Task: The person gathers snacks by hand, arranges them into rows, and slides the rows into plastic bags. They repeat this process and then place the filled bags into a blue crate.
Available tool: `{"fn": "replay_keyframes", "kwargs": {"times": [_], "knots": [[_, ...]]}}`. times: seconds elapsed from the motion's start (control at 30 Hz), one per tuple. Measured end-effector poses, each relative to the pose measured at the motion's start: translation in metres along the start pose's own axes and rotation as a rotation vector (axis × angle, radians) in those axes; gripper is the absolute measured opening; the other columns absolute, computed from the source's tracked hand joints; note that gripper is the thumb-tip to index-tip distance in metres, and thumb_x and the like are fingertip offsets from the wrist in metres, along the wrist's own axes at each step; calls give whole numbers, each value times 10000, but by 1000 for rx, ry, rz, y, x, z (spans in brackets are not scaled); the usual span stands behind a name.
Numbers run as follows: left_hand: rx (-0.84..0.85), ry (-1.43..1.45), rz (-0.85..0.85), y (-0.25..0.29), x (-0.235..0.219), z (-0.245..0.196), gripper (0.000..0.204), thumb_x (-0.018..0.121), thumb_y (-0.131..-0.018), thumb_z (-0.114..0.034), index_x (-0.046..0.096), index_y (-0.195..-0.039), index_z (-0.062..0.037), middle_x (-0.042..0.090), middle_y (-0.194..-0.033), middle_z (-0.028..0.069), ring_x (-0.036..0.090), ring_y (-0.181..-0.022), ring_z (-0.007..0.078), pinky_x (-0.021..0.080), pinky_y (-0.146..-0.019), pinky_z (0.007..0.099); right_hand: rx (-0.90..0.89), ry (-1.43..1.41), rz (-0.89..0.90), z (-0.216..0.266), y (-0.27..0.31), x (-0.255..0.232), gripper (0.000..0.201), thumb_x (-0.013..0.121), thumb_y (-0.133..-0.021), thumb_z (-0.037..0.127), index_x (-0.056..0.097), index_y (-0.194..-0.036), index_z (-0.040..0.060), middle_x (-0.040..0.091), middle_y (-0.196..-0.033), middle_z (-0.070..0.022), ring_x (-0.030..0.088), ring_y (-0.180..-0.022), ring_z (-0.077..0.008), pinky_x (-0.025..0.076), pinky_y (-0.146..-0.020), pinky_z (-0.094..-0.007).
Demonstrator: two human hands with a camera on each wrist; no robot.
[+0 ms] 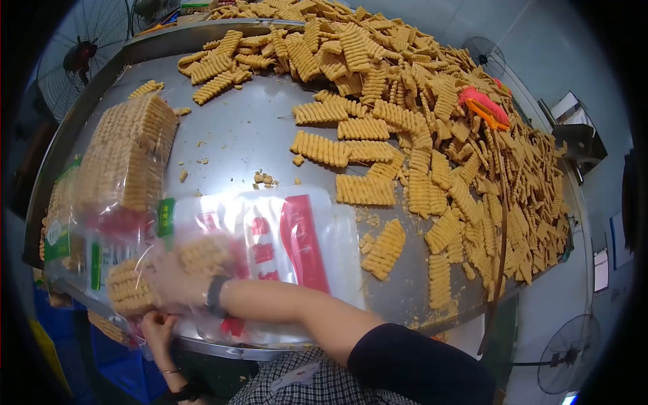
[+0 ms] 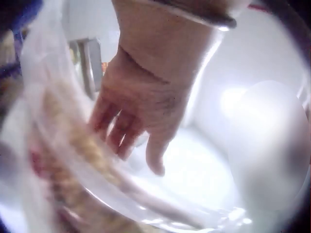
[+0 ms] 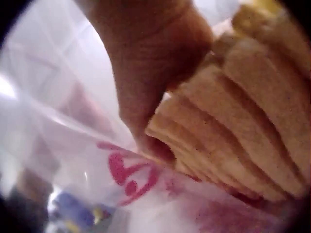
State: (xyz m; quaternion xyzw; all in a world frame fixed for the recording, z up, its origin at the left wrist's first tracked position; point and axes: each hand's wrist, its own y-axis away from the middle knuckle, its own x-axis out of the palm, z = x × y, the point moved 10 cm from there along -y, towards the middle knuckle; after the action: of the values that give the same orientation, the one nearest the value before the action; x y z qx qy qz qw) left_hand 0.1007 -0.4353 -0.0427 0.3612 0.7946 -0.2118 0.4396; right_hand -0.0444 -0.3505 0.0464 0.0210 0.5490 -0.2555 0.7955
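My right hand (image 1: 169, 273), blurred in the head view, is inside a clear plastic bag (image 1: 229, 314) and grips a stack of ridged crackers (image 1: 131, 287). The right wrist view shows its thumb against the crackers (image 3: 233, 126), with the bag's red-printed film (image 3: 129, 174) beside them. My left hand (image 1: 158, 331) is at the bag's near edge by the table rim. In the left wrist view, the fingers (image 2: 124, 133) and thumb stand apart beside the clear film, and crackers (image 2: 87, 150) show blurred through it.
Flat printed bags (image 1: 307, 236) lie on the metal table (image 1: 229, 148). Filled cracker packs (image 1: 125, 155) stand at the left. A large heap of loose crackers (image 1: 459, 155) covers the back and right, with a pink and orange item (image 1: 482, 108) on it. Blue crates (image 1: 128, 378) sit below.
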Motion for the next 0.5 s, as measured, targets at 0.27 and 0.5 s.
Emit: {"fn": "replay_keyframes", "kwargs": {"times": [0.27, 0.5], "knots": [[-273, -62, -136, -11, -2, 4, 252, 684, -753, -215, 619, -763, 28, 636, -714, 190, 622, -672, 352, 476, -627, 423, -500, -488, -86, -35, 104, -92, 482, 623, -776, 122, 541, -1250, 100, 470, -1341, -193, 448, -1228, -410, 406, -986, -512], [146, -146, -413, 28, -76, -147, 190, 662, -806, -118, 641, -934, 21, 634, -822, 170, 609, -746, 320, 484, -693, 385, 249, -95, -356, -349, 211, -218, 286, 585, -734, 41, 683, -1003, 45, 659, -942, -172, 618, -933, -335, 513, -825, -404]]}}
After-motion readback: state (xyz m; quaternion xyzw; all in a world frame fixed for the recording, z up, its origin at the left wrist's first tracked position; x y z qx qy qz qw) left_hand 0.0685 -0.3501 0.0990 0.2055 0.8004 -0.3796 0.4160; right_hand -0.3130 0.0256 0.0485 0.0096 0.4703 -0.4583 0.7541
